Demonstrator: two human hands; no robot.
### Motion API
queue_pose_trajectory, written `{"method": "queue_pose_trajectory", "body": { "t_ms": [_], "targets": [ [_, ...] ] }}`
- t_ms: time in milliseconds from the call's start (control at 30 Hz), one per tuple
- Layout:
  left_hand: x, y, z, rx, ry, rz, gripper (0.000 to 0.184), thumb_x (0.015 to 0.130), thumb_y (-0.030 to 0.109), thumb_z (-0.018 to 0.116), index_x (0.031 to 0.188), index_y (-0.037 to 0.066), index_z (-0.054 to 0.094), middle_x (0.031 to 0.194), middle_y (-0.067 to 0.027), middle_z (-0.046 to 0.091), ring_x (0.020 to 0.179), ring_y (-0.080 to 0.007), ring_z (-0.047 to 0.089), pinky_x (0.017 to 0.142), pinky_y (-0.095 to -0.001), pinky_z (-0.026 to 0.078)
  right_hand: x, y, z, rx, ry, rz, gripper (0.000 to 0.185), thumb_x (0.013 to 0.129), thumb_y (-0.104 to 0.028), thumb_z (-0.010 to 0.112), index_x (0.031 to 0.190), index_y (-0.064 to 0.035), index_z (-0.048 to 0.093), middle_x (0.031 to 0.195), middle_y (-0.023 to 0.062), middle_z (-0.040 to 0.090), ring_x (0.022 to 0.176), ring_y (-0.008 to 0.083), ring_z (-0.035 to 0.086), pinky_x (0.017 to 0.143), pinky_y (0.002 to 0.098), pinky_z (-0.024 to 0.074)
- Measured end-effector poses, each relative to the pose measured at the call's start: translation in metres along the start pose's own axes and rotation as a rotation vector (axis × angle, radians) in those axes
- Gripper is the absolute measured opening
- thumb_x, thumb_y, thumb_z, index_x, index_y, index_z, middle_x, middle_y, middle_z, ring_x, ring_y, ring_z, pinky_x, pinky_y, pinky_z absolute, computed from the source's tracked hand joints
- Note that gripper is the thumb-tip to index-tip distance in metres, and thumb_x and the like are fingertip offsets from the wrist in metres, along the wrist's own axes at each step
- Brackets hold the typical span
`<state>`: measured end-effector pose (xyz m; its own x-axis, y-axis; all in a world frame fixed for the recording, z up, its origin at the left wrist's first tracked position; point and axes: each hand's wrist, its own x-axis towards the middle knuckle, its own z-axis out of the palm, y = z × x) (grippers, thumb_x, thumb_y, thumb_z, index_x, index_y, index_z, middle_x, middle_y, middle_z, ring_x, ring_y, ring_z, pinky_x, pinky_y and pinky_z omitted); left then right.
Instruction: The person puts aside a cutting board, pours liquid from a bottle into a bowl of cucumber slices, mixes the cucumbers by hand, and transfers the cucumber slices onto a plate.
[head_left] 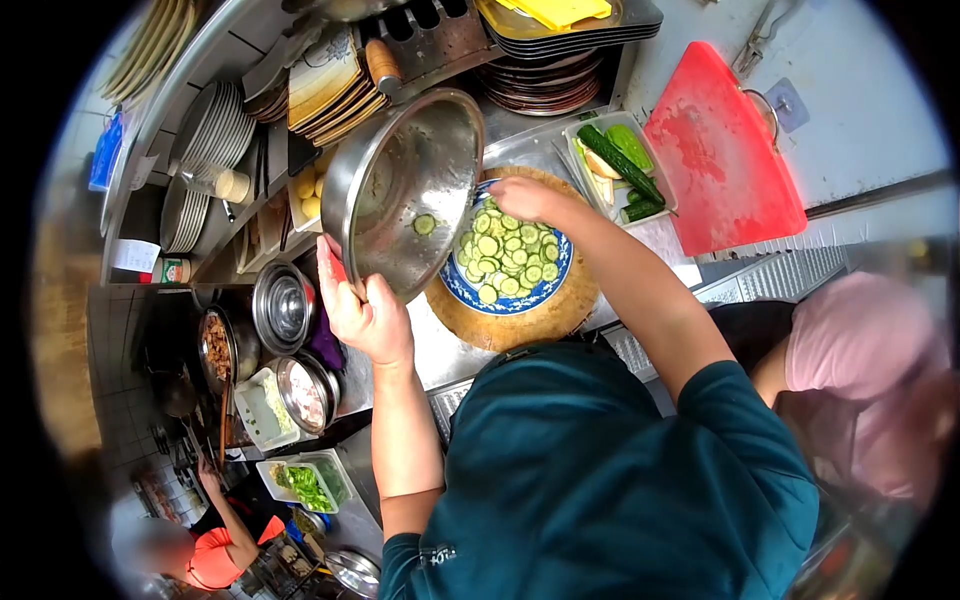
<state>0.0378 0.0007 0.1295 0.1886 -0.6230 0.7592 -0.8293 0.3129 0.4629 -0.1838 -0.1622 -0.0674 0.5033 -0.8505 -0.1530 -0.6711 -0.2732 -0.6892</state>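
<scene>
My left hand [368, 315] grips the rim of a large metal mixing bowl [385, 225], tilted so its opening faces the plate. One cucumber slice [424, 224] clings inside the bowl. Beside its rim lies a blue-and-white plate [545, 297] heaped with cucumber slices [507, 250]. The plate rests on a round wooden chopping block [470, 325]. Over the plate's far edge is my right hand [525, 198], its fingers drawn together near the slices. Whatever those fingertips hold, if anything, is hidden.
A plastic container [655, 165] with whole cucumbers stands right of the block, near a red cutting board [720, 160]. Stacked plates fill the shelf [150, 215] on the left. Metal bowls [283, 308] sit below it. Co-workers [215, 555] [860, 340] stand at both sides.
</scene>
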Motion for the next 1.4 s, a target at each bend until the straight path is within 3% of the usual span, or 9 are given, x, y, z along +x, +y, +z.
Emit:
{"method": "queue_pose_trajectory", "body": {
  "t_ms": [200, 333, 433, 533, 600, 633, 1100, 1333, 1400],
  "targets": [
    [0.001, -0.003, 0.001, 0.017, 0.003, 0.022, 0.048, 0.081, -0.011, 0.051, 0.127, -0.013, 0.065, 0.142, -0.0209, 0.063, 0.130, -0.0313, 0.063, 0.108, -0.0347, 0.047, -0.002, -0.045, -0.024, 0.016, -0.230, -0.093, 0.043, 0.093, -0.017, 0.049, 0.125, 0.0033, 0.068, 0.133, 0.0249, 0.065, 0.124, 0.0379, 0.062, 0.108, 0.0423, 0.0479],
    [0.002, -0.006, 0.000, 0.009, 0.006, 0.015, 0.047, 0.082, -0.011, 0.052, 0.127, -0.012, 0.065, 0.142, -0.0209, 0.063, 0.129, -0.0311, 0.063, 0.108, -0.0348, 0.047, -0.030, -0.028, -0.016, 0.068, 0.255, -0.039, 0.039, 0.088, -0.008, 0.052, 0.121, -0.0001, 0.071, 0.122, 0.0297, 0.068, 0.114, 0.0411, 0.066, 0.102, 0.0454, 0.0512],
    [0.001, -0.010, 0.001, -0.004, 0.009, 0.012, 0.047, 0.082, -0.011, 0.052, 0.127, -0.011, 0.066, 0.142, -0.0206, 0.063, 0.128, -0.0309, 0.063, 0.107, -0.0349, 0.047, -0.059, -0.007, -0.055, 0.043, 0.053, 0.065, 0.039, 0.083, 0.000, 0.055, 0.117, -0.0016, 0.073, 0.118, 0.0291, 0.069, 0.113, 0.0415, 0.067, 0.101, 0.0462, 0.0514],
    [0.001, -0.010, 0.006, -0.038, 0.008, -0.024, 0.046, 0.083, -0.010, 0.053, 0.127, -0.010, 0.066, 0.142, -0.0205, 0.064, 0.127, -0.0312, 0.064, 0.107, -0.0352, 0.047, -0.083, 0.010, -0.056, -0.169, -0.006, 0.015, 0.032, 0.084, -0.001, 0.058, 0.111, -0.0051, 0.073, 0.099, 0.0263, 0.071, 0.100, 0.0436, 0.068, 0.090, 0.0484, 0.0532],
    [0.003, -0.010, 0.008, -0.036, -0.003, -0.005, 0.046, 0.083, -0.009, 0.053, 0.127, -0.009, 0.067, 0.142, -0.0205, 0.064, 0.127, -0.0313, 0.064, 0.106, -0.0352, 0.047, -0.095, 0.015, -0.044, -0.240, 0.007, -0.013, 0.026, 0.080, 0.002, 0.060, 0.104, 0.0001, 0.070, 0.102, 0.0248, 0.071, 0.103, 0.0421, 0.068, 0.091, 0.0472, 0.0543],
    [0.008, -0.002, 0.008, -0.021, 0.012, -0.029, 0.030, 0.079, -0.012, 0.054, 0.105, -0.016, 0.068, 0.142, -0.0262, 0.062, 0.127, -0.0357, 0.064, 0.104, -0.0378, 0.051, -0.095, 0.022, -0.033, -0.279, 0.035, -0.045, 0.025, 0.079, 0.003, 0.061, 0.103, 0.0011, 0.069, 0.103, 0.0246, 0.071, 0.104, 0.0418, 0.068, 0.092, 0.0472, 0.0544],
    [0.008, -0.007, 0.009, -0.118, 0.010, -0.091, 0.027, 0.080, -0.013, 0.053, 0.102, -0.015, 0.068, 0.144, -0.0254, 0.060, 0.129, -0.0344, 0.064, 0.107, -0.0375, 0.049, -0.102, 0.012, -0.014, -0.152, 0.277, -0.015, 0.027, 0.081, -0.008, 0.068, 0.104, 0.0044, 0.071, 0.106, 0.0231, 0.070, 0.103, 0.0406, 0.067, 0.095, 0.0478, 0.0545],
    [0.011, -0.003, 0.008, -0.068, 0.025, -0.089, 0.025, 0.080, -0.013, 0.053, 0.100, -0.017, 0.067, 0.141, -0.0264, 0.062, 0.128, -0.0357, 0.064, 0.106, -0.0380, 0.050, -0.104, -0.005, -0.017, -0.067, 0.505, 0.005, 0.026, 0.084, -0.010, 0.067, 0.107, 0.0016, 0.072, 0.104, 0.0195, 0.070, 0.094, 0.0369, 0.069, 0.088, 0.0464, 0.0562],
    [0.009, -0.009, 0.007, -0.060, 0.018, -0.051, 0.039, 0.082, -0.010, 0.052, 0.119, -0.011, 0.067, 0.142, -0.0215, 0.063, 0.126, -0.0309, 0.064, 0.106, -0.0352, 0.048, -0.105, -0.019, -0.016, -0.048, 0.570, -0.064, 0.025, 0.085, -0.009, 0.067, 0.107, 0.0001, 0.073, 0.102, 0.0175, 0.070, 0.092, 0.0352, 0.070, 0.085, 0.0452, 0.0566]
  ]
}}
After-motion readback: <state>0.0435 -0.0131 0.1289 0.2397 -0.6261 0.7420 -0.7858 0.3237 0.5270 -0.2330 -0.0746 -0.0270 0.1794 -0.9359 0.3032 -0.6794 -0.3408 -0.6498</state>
